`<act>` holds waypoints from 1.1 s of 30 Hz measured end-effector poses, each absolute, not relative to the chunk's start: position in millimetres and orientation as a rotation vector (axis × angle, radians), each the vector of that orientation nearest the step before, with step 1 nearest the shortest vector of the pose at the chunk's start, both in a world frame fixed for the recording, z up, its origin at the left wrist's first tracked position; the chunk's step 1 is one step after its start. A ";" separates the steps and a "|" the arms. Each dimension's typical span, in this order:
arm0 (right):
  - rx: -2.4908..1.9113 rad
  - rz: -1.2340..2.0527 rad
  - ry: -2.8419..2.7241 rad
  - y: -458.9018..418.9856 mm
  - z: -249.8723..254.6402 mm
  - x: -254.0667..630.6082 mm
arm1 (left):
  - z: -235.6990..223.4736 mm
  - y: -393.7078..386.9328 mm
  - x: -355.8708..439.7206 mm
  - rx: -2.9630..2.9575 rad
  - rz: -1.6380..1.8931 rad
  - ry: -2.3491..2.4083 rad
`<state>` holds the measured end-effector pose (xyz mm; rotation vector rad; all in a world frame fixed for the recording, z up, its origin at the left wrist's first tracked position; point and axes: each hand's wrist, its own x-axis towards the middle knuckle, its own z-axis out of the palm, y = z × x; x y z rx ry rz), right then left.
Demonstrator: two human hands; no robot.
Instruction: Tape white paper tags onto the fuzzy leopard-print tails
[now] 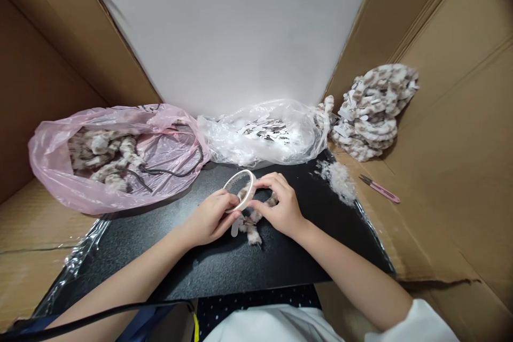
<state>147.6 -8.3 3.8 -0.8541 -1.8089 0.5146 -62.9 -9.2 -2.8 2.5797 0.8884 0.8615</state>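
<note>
Between my two hands is a roll of white tape (250, 192), held tilted above the black table top. My left hand (214, 216) is closed on the roll's lower left side, thumb and fingers pinching the rim. At the upper right of the roll, my right hand (282, 203) pinches its edge between thumb and fingers. Below and behind the roll lies a small brown-and-white fluffy fabric piece (253, 232), partly hidden by the roll and my right hand. A small pale strip (235, 227) shows beside my left fingertips.
A pink plastic bag (52, 171) with fluffy pieces and dark cords lies at left. Behind the hands is a clear bag (224, 141) of white cut pieces. Right are stacked fluffy pieces (372, 112), white fluff (339, 181) and pink-handled thread snips (385, 192). Cardboard walls (452, 117) enclose the sides.
</note>
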 end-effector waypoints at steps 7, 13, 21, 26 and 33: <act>-0.915 0.577 -1.796 -10.6 4.9 147.4 | 0.0 -4.1 -64.0 2.770 0.812 0.796; -0.967 0.702 -1.769 -8.2 6.9 149.0 | 3.3 -4.5 -63.4 2.822 0.774 0.785; -0.782 1.142 -2.073 -12.2 23.6 156.6 | 5.4 11.1 -75.9 2.839 0.824 0.854; -0.668 1.620 -1.837 -13.2 21.6 158.1 | 13.2 13.2 -82.8 2.790 0.751 0.796; -0.421 1.806 -1.786 -15.4 30.8 166.2 | 20.0 16.8 -87.8 2.738 0.703 0.968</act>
